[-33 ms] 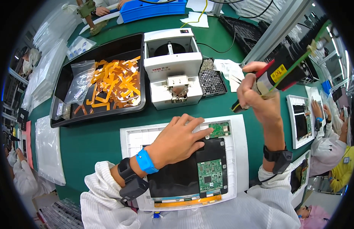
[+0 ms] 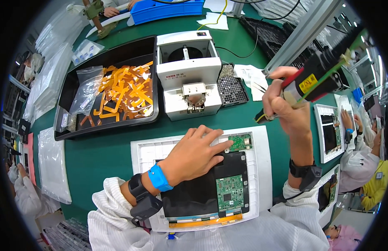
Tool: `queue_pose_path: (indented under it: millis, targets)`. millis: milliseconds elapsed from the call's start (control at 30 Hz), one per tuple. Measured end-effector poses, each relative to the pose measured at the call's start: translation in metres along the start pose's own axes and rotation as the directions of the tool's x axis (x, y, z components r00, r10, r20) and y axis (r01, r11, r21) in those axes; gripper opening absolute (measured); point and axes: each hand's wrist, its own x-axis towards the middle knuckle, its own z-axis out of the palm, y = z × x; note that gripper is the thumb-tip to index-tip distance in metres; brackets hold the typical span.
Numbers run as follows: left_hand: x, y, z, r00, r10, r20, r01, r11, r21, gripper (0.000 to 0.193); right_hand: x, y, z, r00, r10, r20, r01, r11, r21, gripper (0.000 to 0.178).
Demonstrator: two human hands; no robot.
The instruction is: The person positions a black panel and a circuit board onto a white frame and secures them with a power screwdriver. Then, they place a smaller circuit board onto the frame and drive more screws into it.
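My left hand lies flat, fingers spread, over a white-framed display panel with a black back. Its index fingertip touches or nearly touches the edge of a small green circuit board in the panel's upper right corner. A larger green circuit board sits lower on the black back, above an orange strip along the near edge. Raised to the right, my right hand is wrapped round an electric screwdriver, its tip pointing down and left, apart from the panel.
Beyond the panel stands a white screw feeder, beside a black tray of orange flex cables. A small black screw tray and white cloth lie right of it. A metal post and other panels stand farther right.
My right hand and the screwdriver have shifted very slightly. My left hand stays in place on the panel.
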Motion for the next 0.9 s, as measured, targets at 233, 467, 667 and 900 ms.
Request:
queue_pose_path:
  millis: [233, 467, 667, 900]
  targets:
    - [0.001, 0.0, -0.002, 1.0, -0.003, 0.029, 0.003, 1.0, 0.01, 0.051, 0.015, 0.003, 0.009, 0.981, -0.082, -0.173, 0.078, 0.996, -0.029, 0.034]
    - [0.005, 0.003, -0.008, 0.997, -0.005, 0.072, 0.006, 1.0, -0.01, 0.05, 0.026, 0.013, -0.008, 0.968, -0.107, -0.228, 0.068, 0.983, -0.171, 0.03]
    - [0.029, 0.012, -0.023, 1.0, 0.024, -0.018, -0.022, 0.998, 0.059, 0.051, 0.019, 0.004, -0.018, 0.972, -0.061, -0.227, -0.007, 0.957, -0.288, 0.026]
    - [0.064, 0.002, -0.003, 0.994, -0.099, -0.045, 0.104, 0.988, 0.115, 0.05, 0.001, 0.001, -0.03, 0.953, -0.097, -0.286, 0.035, 0.976, -0.214, 0.025]
